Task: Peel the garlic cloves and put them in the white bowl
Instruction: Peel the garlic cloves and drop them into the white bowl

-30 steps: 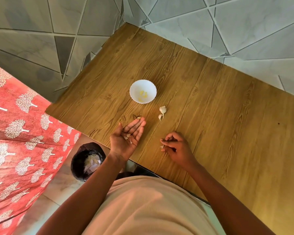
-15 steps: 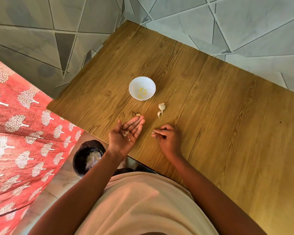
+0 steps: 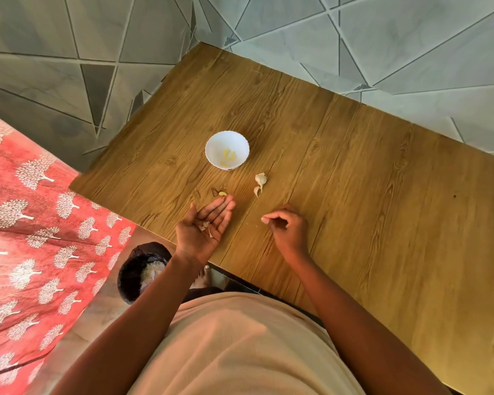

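**Peel scraps in one palm, two cloves not yet peeled**

The left hand (image 3: 204, 226) is held palm up over the near edge of the desk (image 3: 354, 195), fingers straight and together, with a few bits of peel (image 3: 206, 226) lying in the palm. The right hand (image 3: 285, 229) is kept just above the desk beside it, fingers curled with thumb and forefinger tips brought together (whether anything is pinched there can't be made out, too small).

The bowl (image 3: 211, 149) is set further out on the desk, and yellowish peeled cloves (image 3: 229, 156) can be seen inside it. Two unpeeled cloves (image 3: 260, 181) are left lying just right of the bowl, between it and the right hand. One small scrap (image 3: 222, 193) is found right past the left fingertips. A dark bin (image 3: 131, 269) with white peel in it is seen on the floor under the left arm, next to a red patterned cloth (image 3: 26, 238).
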Demonstrator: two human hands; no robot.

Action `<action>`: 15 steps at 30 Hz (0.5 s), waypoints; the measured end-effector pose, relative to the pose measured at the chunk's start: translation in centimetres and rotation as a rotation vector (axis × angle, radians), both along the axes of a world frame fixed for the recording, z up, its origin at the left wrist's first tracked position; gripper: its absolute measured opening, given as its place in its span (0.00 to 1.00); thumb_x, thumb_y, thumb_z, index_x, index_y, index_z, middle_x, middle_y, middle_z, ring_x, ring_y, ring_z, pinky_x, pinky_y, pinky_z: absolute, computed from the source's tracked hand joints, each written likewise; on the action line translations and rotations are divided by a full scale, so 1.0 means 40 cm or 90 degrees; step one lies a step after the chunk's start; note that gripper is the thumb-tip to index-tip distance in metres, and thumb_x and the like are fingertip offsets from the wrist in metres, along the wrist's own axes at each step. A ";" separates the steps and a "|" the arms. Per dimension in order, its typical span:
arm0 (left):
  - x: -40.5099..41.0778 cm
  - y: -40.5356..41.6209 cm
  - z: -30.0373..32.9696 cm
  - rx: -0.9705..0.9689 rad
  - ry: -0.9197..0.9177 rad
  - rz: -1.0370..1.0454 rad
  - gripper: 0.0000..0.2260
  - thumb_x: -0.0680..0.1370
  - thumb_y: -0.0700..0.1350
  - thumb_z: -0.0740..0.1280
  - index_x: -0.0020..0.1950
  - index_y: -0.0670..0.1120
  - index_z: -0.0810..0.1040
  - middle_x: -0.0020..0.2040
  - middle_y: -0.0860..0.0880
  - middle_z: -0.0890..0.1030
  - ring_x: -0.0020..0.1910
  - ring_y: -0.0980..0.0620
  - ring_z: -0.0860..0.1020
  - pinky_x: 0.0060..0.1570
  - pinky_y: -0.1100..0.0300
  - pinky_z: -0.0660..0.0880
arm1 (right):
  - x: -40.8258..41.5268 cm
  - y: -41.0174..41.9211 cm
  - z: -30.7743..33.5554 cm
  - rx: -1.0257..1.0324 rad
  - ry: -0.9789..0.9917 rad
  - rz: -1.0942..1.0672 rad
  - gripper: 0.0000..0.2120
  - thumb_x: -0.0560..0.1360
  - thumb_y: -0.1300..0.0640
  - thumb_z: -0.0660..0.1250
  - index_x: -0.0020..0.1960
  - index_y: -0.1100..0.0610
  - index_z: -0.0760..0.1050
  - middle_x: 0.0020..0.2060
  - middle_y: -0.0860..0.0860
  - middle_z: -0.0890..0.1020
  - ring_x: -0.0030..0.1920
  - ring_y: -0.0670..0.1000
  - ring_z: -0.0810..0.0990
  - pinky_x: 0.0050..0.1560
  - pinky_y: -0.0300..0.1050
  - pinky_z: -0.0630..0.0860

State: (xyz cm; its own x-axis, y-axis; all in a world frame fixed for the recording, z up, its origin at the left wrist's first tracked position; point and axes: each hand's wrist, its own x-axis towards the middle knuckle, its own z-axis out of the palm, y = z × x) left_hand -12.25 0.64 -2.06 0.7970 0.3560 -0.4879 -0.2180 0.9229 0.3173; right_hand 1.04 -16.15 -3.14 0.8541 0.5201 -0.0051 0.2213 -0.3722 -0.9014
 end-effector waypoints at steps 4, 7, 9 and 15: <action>-0.004 -0.003 0.001 -0.001 0.002 0.012 0.32 0.86 0.57 0.47 0.67 0.31 0.77 0.71 0.34 0.76 0.70 0.38 0.77 0.61 0.51 0.81 | -0.004 -0.007 -0.012 -0.010 -0.036 0.042 0.07 0.69 0.70 0.78 0.44 0.60 0.85 0.43 0.49 0.83 0.45 0.43 0.83 0.46 0.36 0.81; -0.004 -0.006 0.001 0.005 0.002 0.012 0.32 0.86 0.57 0.48 0.67 0.31 0.77 0.71 0.34 0.76 0.70 0.37 0.76 0.62 0.51 0.81 | -0.019 0.007 -0.018 -0.056 -0.089 0.089 0.07 0.69 0.69 0.78 0.44 0.60 0.85 0.43 0.49 0.82 0.45 0.45 0.82 0.44 0.41 0.82; -0.006 -0.006 0.000 0.006 0.002 0.012 0.32 0.87 0.57 0.48 0.67 0.31 0.77 0.71 0.33 0.76 0.71 0.37 0.76 0.62 0.51 0.81 | -0.024 0.014 -0.028 -0.087 -0.158 0.126 0.07 0.71 0.68 0.75 0.43 0.58 0.83 0.43 0.49 0.80 0.48 0.51 0.80 0.45 0.54 0.81; -0.009 -0.009 0.005 0.018 0.008 0.000 0.33 0.87 0.57 0.48 0.65 0.31 0.79 0.71 0.33 0.76 0.70 0.37 0.77 0.63 0.50 0.80 | -0.028 0.046 -0.027 -0.132 -0.099 0.064 0.10 0.73 0.68 0.71 0.44 0.54 0.82 0.48 0.47 0.78 0.53 0.51 0.78 0.54 0.59 0.80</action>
